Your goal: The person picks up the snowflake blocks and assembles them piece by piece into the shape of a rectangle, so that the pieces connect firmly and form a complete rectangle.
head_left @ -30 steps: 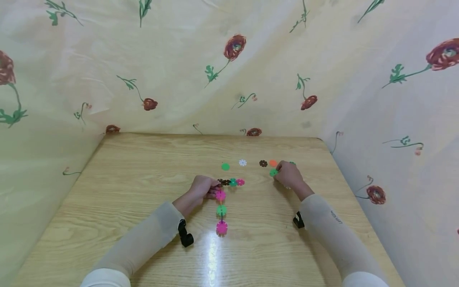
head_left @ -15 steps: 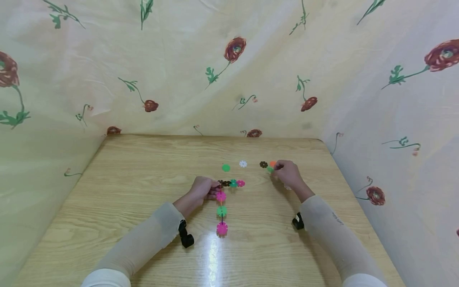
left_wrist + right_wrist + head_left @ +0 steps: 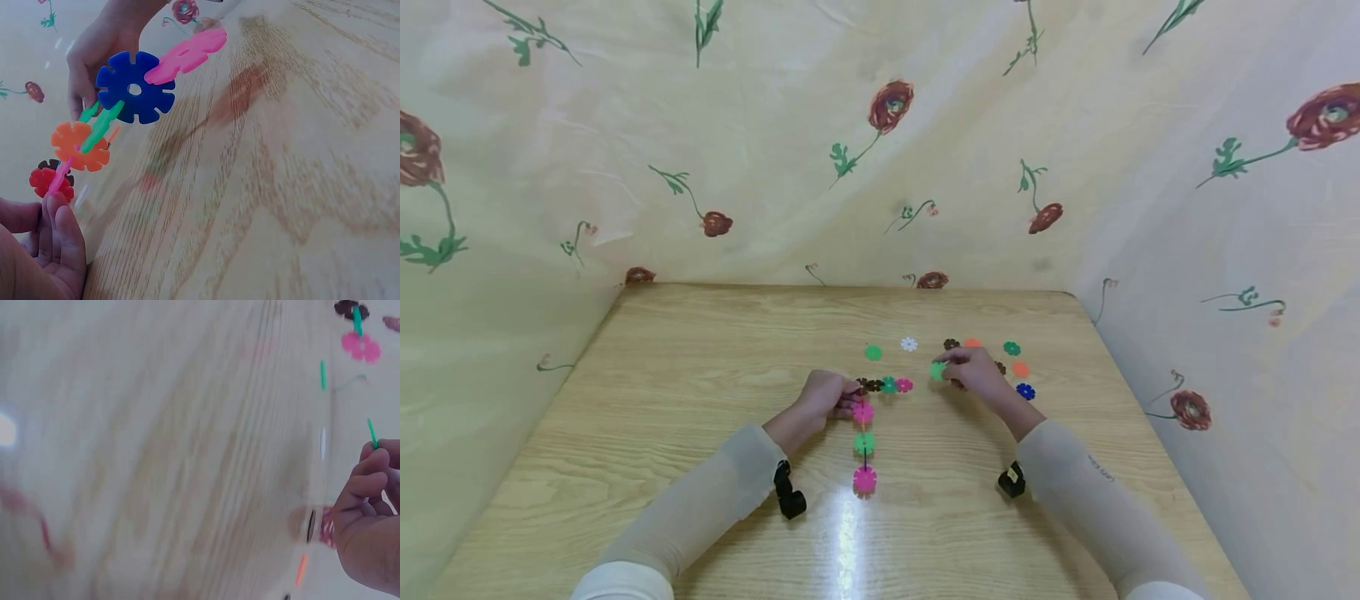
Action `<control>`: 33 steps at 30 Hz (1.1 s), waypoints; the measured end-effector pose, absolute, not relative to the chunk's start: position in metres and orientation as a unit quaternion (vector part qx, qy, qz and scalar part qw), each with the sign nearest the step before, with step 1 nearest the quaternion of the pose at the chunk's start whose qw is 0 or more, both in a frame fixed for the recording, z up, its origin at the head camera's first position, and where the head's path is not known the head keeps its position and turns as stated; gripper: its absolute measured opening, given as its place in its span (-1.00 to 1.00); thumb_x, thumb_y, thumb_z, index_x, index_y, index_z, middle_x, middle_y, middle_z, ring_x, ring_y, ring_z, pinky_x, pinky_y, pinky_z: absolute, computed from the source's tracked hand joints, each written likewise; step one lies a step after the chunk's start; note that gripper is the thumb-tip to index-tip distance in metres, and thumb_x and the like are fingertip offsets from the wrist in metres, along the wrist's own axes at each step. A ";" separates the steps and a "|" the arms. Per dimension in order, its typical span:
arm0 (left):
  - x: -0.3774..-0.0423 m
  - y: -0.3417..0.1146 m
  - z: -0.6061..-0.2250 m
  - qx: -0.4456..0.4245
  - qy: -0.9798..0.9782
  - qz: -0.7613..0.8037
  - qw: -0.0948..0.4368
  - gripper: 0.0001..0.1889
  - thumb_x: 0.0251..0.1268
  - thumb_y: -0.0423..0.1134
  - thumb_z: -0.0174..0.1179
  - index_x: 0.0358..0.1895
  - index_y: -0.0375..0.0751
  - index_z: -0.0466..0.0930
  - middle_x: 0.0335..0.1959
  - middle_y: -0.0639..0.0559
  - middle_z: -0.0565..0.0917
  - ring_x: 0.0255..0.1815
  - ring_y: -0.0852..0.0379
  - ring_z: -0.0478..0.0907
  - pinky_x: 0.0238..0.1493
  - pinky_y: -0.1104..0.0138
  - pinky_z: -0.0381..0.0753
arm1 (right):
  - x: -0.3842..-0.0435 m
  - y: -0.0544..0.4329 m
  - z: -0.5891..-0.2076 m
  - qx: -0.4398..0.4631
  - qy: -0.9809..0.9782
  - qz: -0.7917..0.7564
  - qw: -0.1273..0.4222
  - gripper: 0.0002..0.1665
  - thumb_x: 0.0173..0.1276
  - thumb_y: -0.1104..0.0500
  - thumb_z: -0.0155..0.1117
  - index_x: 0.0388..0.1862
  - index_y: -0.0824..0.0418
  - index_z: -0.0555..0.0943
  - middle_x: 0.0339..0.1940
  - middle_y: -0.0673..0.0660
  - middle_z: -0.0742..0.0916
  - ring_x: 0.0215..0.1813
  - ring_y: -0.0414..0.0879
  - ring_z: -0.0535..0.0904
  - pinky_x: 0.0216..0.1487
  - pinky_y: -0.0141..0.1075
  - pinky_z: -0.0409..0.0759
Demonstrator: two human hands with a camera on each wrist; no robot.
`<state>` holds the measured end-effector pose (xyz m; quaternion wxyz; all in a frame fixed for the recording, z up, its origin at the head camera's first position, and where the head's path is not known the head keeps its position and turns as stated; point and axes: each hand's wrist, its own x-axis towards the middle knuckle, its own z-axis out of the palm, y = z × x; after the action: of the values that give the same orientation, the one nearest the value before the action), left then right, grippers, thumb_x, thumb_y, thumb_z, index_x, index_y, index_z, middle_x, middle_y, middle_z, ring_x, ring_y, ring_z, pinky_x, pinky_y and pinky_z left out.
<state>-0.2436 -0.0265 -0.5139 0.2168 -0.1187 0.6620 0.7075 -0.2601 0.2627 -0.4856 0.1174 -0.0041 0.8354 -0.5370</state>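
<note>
My left hand (image 3: pixel 822 393) pinches a bent chain of interlocking snowflake discs near its corner. One arm of the chain runs toward me, with a pink disc (image 3: pixel 865 479) at its end. The other arm points right, through brown and green discs to a pink disc (image 3: pixel 904 385). In the left wrist view a blue disc (image 3: pixel 145 103), an orange disc (image 3: pixel 65 145) and a red disc (image 3: pixel 41 180) of the chain show above the fingertips. My right hand (image 3: pixel 981 379) pinches a loose green disc (image 3: pixel 937 371), apart from the chain; it appears edge-on in the right wrist view.
Loose discs lie at the back of the wooden table (image 3: pixel 715 333): a green disc (image 3: pixel 873 352), a white disc (image 3: pixel 909 343), a brown disc (image 3: pixel 951 343), orange discs, a dark green disc (image 3: pixel 1011 348) and a blue disc (image 3: pixel 1026 391). Flowered cloth (image 3: pixel 775 125) hangs around it.
My right hand has lifted the green disc from among the loose pieces and carried it left toward the chain. My left hand stays in place, holding the chain.
</note>
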 end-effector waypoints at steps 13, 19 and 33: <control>-0.244 -0.027 -0.513 -0.116 0.659 0.709 0.221 -0.83 0.34 -0.41 0.19 -0.19 -0.47 0.71 -0.51 -0.06 0.70 -0.62 0.19 0.58 -0.57 0.41 0.65 | -0.245 0.242 -0.489 0.001 0.803 -0.574 0.159 -0.71 0.40 0.28 0.29 0.04 0.41 0.66 -0.40 0.12 0.70 -0.40 -0.09 0.57 -0.39 -0.33 0.56; -0.243 -0.027 -0.513 -0.116 0.663 0.707 0.216 -0.83 0.35 -0.41 0.19 -0.18 -0.48 0.71 -0.50 -0.07 0.70 -0.62 0.19 0.58 -0.56 0.41 0.66 | -0.242 0.240 -0.493 0.007 0.802 -0.574 0.165 -0.69 0.38 0.29 0.31 0.05 0.41 0.66 -0.41 0.15 0.70 -0.40 -0.10 0.57 -0.40 -0.35 0.55; -0.243 -0.026 -0.514 -0.120 0.669 0.702 0.211 -0.84 0.33 -0.41 0.19 -0.21 -0.46 0.71 -0.52 -0.06 0.70 -0.64 0.21 0.56 -0.59 0.44 0.63 | -0.241 0.236 -0.497 -0.001 0.788 -0.587 0.183 -0.65 0.45 0.29 0.26 0.12 0.47 0.63 -0.38 0.22 0.72 -0.41 -0.12 0.58 -0.42 -0.36 0.57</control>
<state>-0.2426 -0.0257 -0.5138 0.2113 -0.1197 0.6695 0.7020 -0.2410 0.2360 -0.4966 0.1830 -0.0010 0.7883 -0.5875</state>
